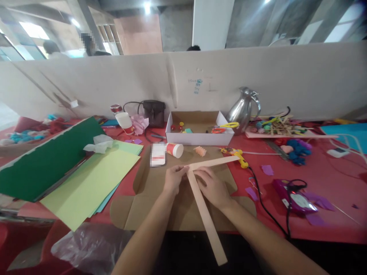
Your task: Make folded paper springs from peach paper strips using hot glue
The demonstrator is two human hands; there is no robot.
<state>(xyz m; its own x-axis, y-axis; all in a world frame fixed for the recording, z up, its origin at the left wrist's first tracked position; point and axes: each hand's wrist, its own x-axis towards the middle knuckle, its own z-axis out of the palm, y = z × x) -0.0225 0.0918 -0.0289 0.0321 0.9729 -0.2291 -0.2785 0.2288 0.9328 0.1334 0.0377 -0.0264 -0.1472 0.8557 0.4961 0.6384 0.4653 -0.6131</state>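
Two long arms of a peach paper strip (205, 215) meet at a corner above a flattened brown cardboard sheet (143, 212). One arm runs right toward a yellow hot glue gun (242, 158); the other slants down past the table's front edge. I cannot tell whether it is one folded strip or two. At the corner, my left hand (172, 180) pinches the paper between thumb and fingers. My right hand (212, 188) is closed on the paper just right of the corner, its fingertips partly hidden. A small pleated peach paper piece (200, 151) lies beyond my hands.
Behind the cardboard stand a white box (200, 139) with scissors inside and a steel jug (242, 109). A paper cup (175, 150) lies on its side. Yellow paper sheets (97, 183) are at left; a purple device (295, 196) with black cords is at right.
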